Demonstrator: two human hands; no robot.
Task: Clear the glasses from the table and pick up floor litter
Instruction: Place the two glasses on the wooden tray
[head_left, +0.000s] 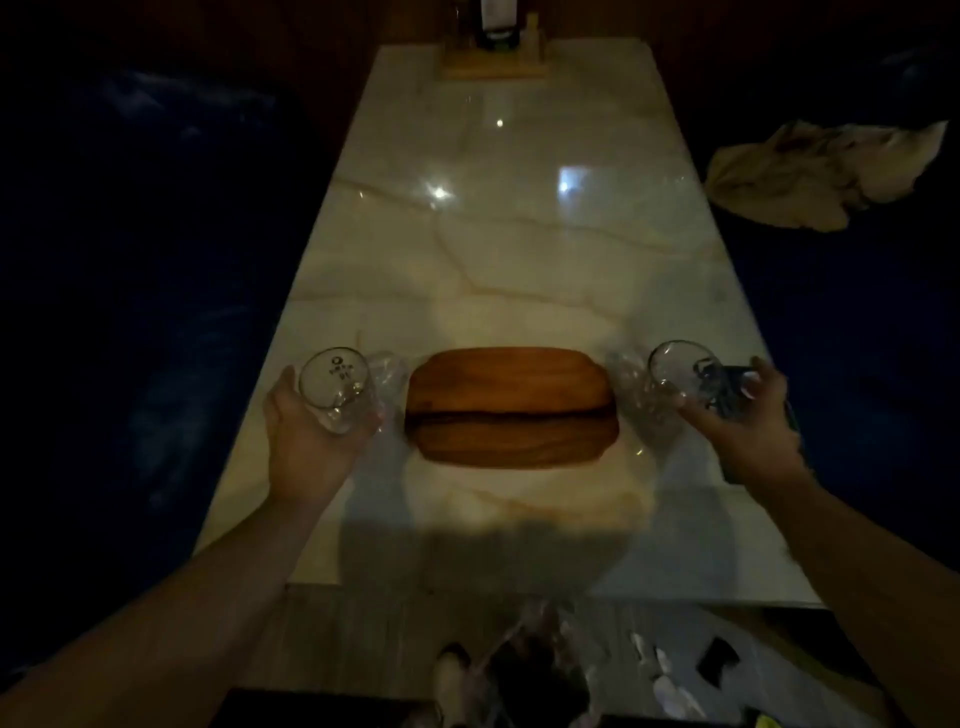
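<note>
Left hand (311, 426): wrapping its fingers around a clear glass mug with dark printed lettering (335, 387), holding it tilted over the left edge of the worktop, its mouth facing the camera. A second clear glass shape (387, 379) is showing just beside it toward the board; whether it is a separate glass or the mug's handle is hard to make out.

Right hand (748, 415): gripping a clear glass mug with a dark printed figure (685, 376), likewise tilted, near the right edge. Another blurred clear glass form (631, 384) is sitting just beside it; a dark object is partly showing behind the fingers, unidentifiable.

Pale marble-patterned glossy worktop (519, 249): stretching away from the person, reflecting several bright light spots.

Oblong brown wooden board (511, 408): lying between the two hands, touching neither.

Light wooden holder with a dark bottle (493, 52): standing at the far end, its top cut off by the frame.

Crumpled beige cloth (821, 174): lying on the dark blue seat right of the worktop.

Floor litter (670, 680): pale scraps and clear plastic wrappers lying below the near edge, blurred and dim; a light-coloured shoe (452, 680) is standing among them.
</note>
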